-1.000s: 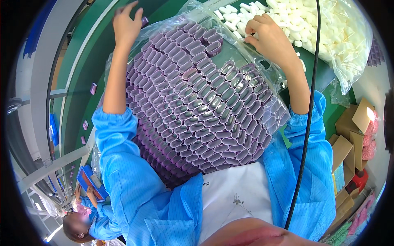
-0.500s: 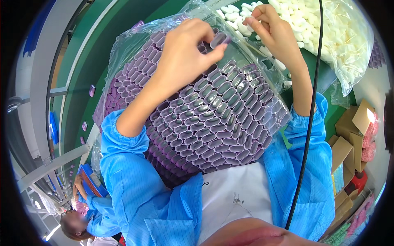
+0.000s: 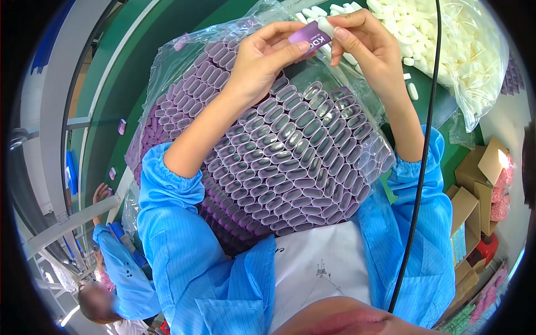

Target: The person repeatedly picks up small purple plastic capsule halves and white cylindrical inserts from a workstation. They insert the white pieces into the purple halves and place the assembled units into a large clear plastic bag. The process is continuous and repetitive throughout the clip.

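While left grip (image 3: 254, 61) clasps white-lettered purple sleeve (image 3: 306, 35), right grip (image 3: 373, 47) pinches white plug (image 3: 324, 25) at sleeve's end.

I wear a bright blue work jacket (image 3: 195, 268) of lightly shiny cloth, ruled with fine darker pinstripes. Its long sleeves are full and creased, each drawn into a gathered cuff: the left cuff (image 3: 181, 177) and the right cuff (image 3: 406, 161) are both ruffled. My left grip (image 3: 259, 56) and right grip (image 3: 373, 44) are bare hands. The jacket hangs open over my white top (image 3: 312, 243), which carries a small dark line drawing (image 3: 322, 271). A patch pocket (image 3: 234, 314) shows on the left chest. A slim black cable (image 3: 411, 223) crosses before my right side.
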